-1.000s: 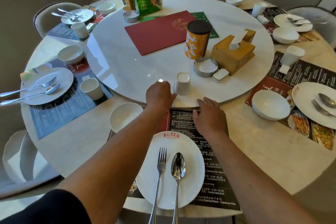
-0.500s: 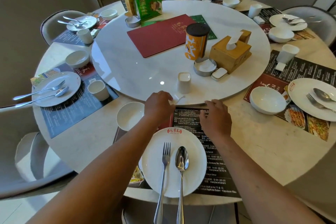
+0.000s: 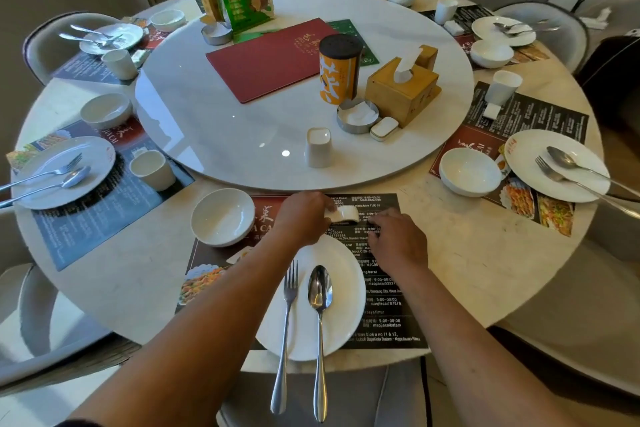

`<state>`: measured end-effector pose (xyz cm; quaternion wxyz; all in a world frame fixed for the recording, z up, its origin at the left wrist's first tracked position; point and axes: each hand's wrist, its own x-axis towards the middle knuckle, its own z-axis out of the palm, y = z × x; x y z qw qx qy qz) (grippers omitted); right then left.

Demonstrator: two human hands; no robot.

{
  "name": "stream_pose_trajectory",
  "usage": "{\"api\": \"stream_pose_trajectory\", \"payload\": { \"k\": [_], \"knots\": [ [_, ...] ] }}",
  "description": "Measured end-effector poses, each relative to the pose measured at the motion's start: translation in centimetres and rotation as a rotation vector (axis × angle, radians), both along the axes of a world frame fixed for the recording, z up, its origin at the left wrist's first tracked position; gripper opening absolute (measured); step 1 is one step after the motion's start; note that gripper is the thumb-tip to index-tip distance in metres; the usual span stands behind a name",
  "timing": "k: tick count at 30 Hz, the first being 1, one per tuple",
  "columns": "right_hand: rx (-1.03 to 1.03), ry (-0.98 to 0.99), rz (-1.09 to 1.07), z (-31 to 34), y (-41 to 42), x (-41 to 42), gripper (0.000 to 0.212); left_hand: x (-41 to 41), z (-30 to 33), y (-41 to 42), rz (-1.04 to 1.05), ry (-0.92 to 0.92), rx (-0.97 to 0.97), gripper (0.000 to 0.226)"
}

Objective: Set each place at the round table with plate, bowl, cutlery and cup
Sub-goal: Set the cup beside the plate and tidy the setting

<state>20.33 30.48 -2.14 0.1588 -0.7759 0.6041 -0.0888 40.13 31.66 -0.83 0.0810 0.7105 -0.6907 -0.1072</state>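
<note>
Round marble counter with a lazy Susan [image 3: 242, 135] in the middle, places laid all round. Change since a second ago: both hands have pulled back off the turntable edge onto the near placemat [image 3: 388, 291]; left hand [image 3: 304, 218] now pinches a small white rest-like piece [image 3: 343, 213] in its fingers, carried down from beside the white cup [image 3: 318, 147]. Right hand [image 3: 398, 241] hovers just beside it, fingers loosely spread, grasping nothing. Cup is left on the turntable, upside down it seems, not yet at this place. Plate [image 3: 346, 288] with fork [image 3: 285, 329] and spoon [image 3: 320, 322], plus bowl [image 3: 222, 217], already set here. Likely remaining: set the piece down, fetch the cup.
</note>
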Motion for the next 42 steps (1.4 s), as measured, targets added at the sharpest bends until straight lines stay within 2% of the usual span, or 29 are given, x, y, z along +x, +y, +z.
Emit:
{"api": "stream_pose_trajectory", "payload": {
  "k": [11, 20, 24, 27, 31, 33, 37, 40, 42],
  "knots": [
    [-0.022, -0.008, -0.010, -0.5, 0.3, -0.2, 0.031, -0.6, 0.2, -0.4, 0.022, -0.084, -0.002, 0.030],
    [-0.009, 0.002, -0.026, -0.1, 0.0, 0.2, 0.029, -0.3, 0.5, 0.0, 0.028, -0.008, -0.057, 0.037],
    [-0.062, -0.033, -0.100, 1.9, -2.4, 2.2, 0.021, 1.3, 2.0, -0.3, 0.185, 0.006, -0.161, 0.032],
    [-0.174, 0.012, 0.020, 3.7, -5.0, 4.9, 0.043, 2.8, 2.3, -1.0, 0.317, -0.005, -0.094, 0.040],
    [-0.269, 0.259, 0.277, 5.8, -8.4, 9.2, 0.084, 3.7, 2.0, -2.1, 0.320, -0.069, 0.072, 0.054],
    [-0.333, 0.385, 0.411, 6.2, -9.8, 11.0, 0.090, 3.8, 1.8, -2.6, 0.315, -0.065, 0.098, 0.056],
    [-0.364, 0.540, 0.563, 6.2, -11.4, 12.9, 0.068, 3.7, 1.3, -3.0, 0.290, -0.066, 0.110, 0.053],
    [-0.386, 0.527, 0.578, 6.8, -11.9, 13.3, 0.048, 3.7, 1.1, -3.0, 0.283, -0.079, 0.109, 0.050],
    [-0.384, 0.515, 0.555, 7.4, -12.2, 13.0, 0.048, 3.7, 1.1, -2.9, 0.274, -0.081, 0.109, 0.050]
  ]
}}
